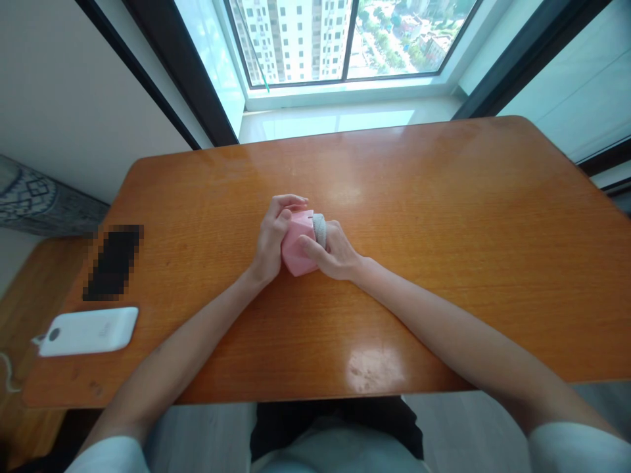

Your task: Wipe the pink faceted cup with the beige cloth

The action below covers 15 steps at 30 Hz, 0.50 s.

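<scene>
A pink faceted object (298, 246) with flat angled sides is held between my two hands over the middle of the wooden table (444, 217). A pale grey speckled band (320, 230) curves along its right side; its exact kind is not clear. My left hand (274, 235) wraps the object's left side, fingers over the far edge and thumb on top. On the other side, my right hand (335, 253) grips near the band, its thumb lying on the pink face. The right fingertips and the underside are hidden.
On the left lie a blurred-out dark object (113, 263) and, nearer me, a white rounded device (89, 331) with a cable at its left end. Beyond the table's far edge stands a window (345, 43). A patterned grey fabric item (39, 197) sits at the left.
</scene>
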Available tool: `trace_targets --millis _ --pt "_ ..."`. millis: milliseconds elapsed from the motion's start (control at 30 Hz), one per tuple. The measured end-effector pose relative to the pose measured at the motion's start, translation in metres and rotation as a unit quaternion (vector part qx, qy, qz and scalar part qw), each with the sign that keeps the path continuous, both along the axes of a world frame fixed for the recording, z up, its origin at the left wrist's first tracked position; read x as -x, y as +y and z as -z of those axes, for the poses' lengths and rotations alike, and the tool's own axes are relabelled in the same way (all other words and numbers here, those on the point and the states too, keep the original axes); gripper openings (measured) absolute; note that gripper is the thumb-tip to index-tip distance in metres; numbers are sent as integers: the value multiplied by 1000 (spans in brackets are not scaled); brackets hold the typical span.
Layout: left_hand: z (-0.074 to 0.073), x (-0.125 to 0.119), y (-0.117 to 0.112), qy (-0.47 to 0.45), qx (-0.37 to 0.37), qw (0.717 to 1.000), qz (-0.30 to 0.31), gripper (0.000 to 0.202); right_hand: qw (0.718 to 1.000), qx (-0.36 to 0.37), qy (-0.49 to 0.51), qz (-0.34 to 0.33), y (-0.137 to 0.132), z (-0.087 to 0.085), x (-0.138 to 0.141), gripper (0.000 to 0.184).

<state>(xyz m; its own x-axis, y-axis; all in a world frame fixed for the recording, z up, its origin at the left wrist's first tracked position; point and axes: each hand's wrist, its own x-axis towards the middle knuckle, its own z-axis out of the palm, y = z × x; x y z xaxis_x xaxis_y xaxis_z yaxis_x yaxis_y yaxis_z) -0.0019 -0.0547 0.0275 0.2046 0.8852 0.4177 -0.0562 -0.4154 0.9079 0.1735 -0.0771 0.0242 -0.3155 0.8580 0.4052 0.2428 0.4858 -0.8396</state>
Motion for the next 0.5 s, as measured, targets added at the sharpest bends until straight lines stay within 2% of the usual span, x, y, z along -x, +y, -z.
trace_targets --millis 67,133,200,267,333,400,500 --pt "7 2 0 4 -139 990 -16 46 1000 16 24 -6 0 -2 0 58" --pt "12 5 0 61 -271 961 4 46 999 28 39 -6 0 -4 0 58" --pt "12 7 -1 108 -316 942 26 42 999 33 32 -4 0 -4 0 61" --pt "7 6 -3 106 -284 953 25 35 1000 23 13 -3 0 -3 -1 62" --pt "-1 4 -4 84 -206 975 19 30 1000 -1 -3 -3 0 -1 -2 61" --pt "-10 0 -5 58 -83 995 21 32 999 -36 -15 -8 0 1 -2 58" --pt "-17 -3 -4 35 89 994 46 35 997 -64 -30 -19 1 2 -2 57"
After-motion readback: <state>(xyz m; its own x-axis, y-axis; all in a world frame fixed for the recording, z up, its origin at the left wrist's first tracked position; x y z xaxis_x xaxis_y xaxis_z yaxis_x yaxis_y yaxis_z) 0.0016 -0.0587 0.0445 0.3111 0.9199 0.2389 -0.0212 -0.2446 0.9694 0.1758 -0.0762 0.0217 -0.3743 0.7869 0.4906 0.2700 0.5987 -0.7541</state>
